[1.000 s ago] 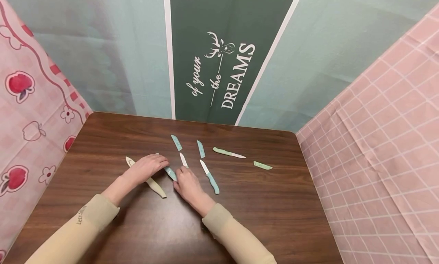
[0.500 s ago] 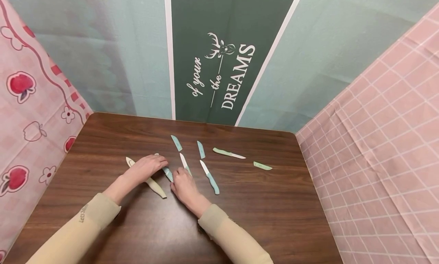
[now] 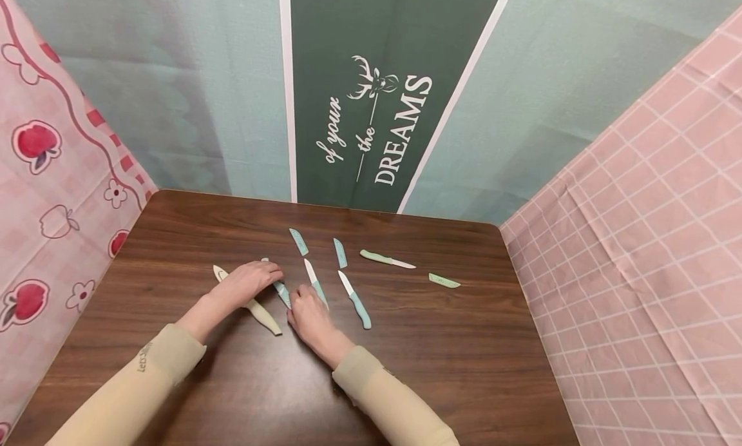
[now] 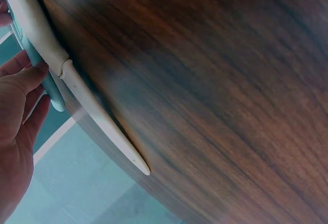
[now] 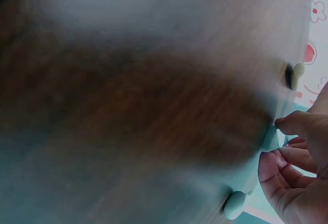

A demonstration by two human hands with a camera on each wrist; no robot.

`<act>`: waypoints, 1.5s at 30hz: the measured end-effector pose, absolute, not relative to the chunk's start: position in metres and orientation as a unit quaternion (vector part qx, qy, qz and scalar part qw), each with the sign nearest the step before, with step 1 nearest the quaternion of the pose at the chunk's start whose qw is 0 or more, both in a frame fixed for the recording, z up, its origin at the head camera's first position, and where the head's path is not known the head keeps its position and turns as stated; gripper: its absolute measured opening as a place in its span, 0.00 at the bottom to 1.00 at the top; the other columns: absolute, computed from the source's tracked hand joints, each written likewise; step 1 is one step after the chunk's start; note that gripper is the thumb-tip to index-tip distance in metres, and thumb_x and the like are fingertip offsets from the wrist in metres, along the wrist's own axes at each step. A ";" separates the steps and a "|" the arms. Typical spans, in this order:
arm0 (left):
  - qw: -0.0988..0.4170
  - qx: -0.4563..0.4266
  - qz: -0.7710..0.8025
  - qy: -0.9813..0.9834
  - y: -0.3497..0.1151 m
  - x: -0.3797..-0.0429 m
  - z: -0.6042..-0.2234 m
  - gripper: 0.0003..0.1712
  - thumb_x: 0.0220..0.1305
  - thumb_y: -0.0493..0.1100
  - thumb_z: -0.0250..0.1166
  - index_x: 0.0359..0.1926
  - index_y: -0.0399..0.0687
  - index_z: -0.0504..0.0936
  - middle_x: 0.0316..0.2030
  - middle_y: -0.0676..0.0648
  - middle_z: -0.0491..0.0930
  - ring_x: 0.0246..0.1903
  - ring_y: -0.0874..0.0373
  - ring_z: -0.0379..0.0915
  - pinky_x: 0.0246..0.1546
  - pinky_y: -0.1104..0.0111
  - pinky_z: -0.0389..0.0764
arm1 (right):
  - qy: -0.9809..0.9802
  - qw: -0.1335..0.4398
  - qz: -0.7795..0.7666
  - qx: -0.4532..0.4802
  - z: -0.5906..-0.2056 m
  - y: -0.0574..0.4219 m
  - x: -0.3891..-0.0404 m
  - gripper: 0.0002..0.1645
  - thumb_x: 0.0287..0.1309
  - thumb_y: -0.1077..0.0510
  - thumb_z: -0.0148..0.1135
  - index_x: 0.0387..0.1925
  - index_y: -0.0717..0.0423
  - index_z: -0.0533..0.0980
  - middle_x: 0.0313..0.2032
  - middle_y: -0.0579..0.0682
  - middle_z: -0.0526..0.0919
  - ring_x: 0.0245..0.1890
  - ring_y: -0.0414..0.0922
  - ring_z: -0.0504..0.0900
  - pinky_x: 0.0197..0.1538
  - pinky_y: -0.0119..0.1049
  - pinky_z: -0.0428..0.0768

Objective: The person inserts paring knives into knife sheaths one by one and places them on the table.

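A light blue knife (image 3: pixel 281 294) lies between my two hands, its near part wrapped in a pale sheath. My left hand (image 3: pixel 249 282) pinches its far end, a teal handle (image 4: pixel 50 86) in the left wrist view. With thumb and fingers, my right hand (image 3: pixel 312 316) pinches the near, sheathed end (image 5: pixel 270 139). Under my left wrist lies a cream knife (image 3: pixel 263 317), partly hidden; the left wrist view shows its blade part covered by a cream sheath (image 4: pixel 105 119). Just right of my right hand is a bare-bladed knife (image 3: pixel 316 281), its handle end hidden.
Another blue-handled knife (image 3: pixel 359 307) lies bare to the right. Two blue sheaths (image 3: pixel 298 241) (image 3: pixel 340 252) rest farther back. A green-handled knife (image 3: pixel 379 257) and a green sheath (image 3: pixel 444 280) lie at the right of the wooden table (image 3: pixel 452 368). Printed cloths surround the table.
My right hand has shifted slightly left, swinging the near end of the light blue knife with it. More of the neighbouring knife's handle shows. The left hand has barely moved.
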State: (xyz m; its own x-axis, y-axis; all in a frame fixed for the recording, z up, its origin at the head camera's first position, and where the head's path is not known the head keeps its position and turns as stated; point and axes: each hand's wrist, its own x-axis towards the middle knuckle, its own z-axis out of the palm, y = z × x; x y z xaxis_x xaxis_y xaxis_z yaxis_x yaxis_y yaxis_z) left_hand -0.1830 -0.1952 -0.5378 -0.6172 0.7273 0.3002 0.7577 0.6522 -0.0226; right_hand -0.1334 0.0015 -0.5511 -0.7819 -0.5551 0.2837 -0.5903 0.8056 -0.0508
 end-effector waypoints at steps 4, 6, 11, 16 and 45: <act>0.131 -0.412 -0.051 -0.901 -0.196 -0.184 -0.538 0.11 0.55 0.27 0.61 0.38 0.43 0.80 0.40 0.45 0.81 0.40 0.50 0.80 0.44 0.58 0.83 | -0.941 0.125 0.071 0.307 -0.551 0.002 -0.133 0.10 0.51 0.54 0.69 0.33 0.56 0.81 0.37 0.50 0.80 0.38 0.46 0.79 0.43 0.35 0.82; 0.129 -0.411 -0.053 -0.901 -0.196 -0.185 -0.538 0.10 0.55 0.28 0.61 0.38 0.43 0.80 0.39 0.45 0.81 0.40 0.50 0.80 0.44 0.58 0.83 | -0.941 0.122 0.072 0.307 -0.550 0.002 -0.133 0.10 0.51 0.54 0.69 0.34 0.56 0.81 0.37 0.50 0.80 0.39 0.46 0.79 0.43 0.34 0.82; 0.127 -0.411 -0.063 -0.901 -0.196 -0.186 -0.539 0.11 0.55 0.28 0.60 0.38 0.43 0.80 0.39 0.45 0.80 0.38 0.50 0.80 0.41 0.59 0.83 | -0.941 0.120 0.073 0.307 -0.549 0.003 -0.133 0.11 0.51 0.54 0.69 0.34 0.56 0.81 0.37 0.49 0.80 0.38 0.45 0.79 0.42 0.33 0.82; 0.107 -0.402 -0.064 -0.907 -0.196 -0.186 -0.539 0.11 0.56 0.27 0.61 0.39 0.43 0.79 0.40 0.46 0.80 0.39 0.51 0.80 0.37 0.59 0.84 | -0.943 0.115 0.071 0.303 -0.549 0.003 -0.133 0.11 0.52 0.54 0.69 0.36 0.56 0.81 0.38 0.49 0.81 0.39 0.45 0.80 0.43 0.32 0.82; 0.083 -0.394 -0.053 -0.914 -0.200 -0.184 -0.542 0.19 0.52 0.20 0.63 0.41 0.42 0.77 0.43 0.43 0.79 0.41 0.49 0.80 0.37 0.59 0.84 | -0.942 0.105 0.071 0.312 -0.549 0.006 -0.132 0.11 0.52 0.55 0.69 0.36 0.55 0.81 0.38 0.50 0.81 0.39 0.46 0.80 0.43 0.35 0.82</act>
State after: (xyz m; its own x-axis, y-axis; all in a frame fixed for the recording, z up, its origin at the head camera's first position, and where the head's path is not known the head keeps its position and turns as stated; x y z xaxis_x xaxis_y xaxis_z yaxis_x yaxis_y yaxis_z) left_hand -0.1837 -0.2005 -0.5418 -0.6762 0.7107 0.1940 0.7283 0.6845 0.0308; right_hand -0.1318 0.0056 -0.5491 -0.7835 -0.5721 0.2425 -0.6021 0.7955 -0.0682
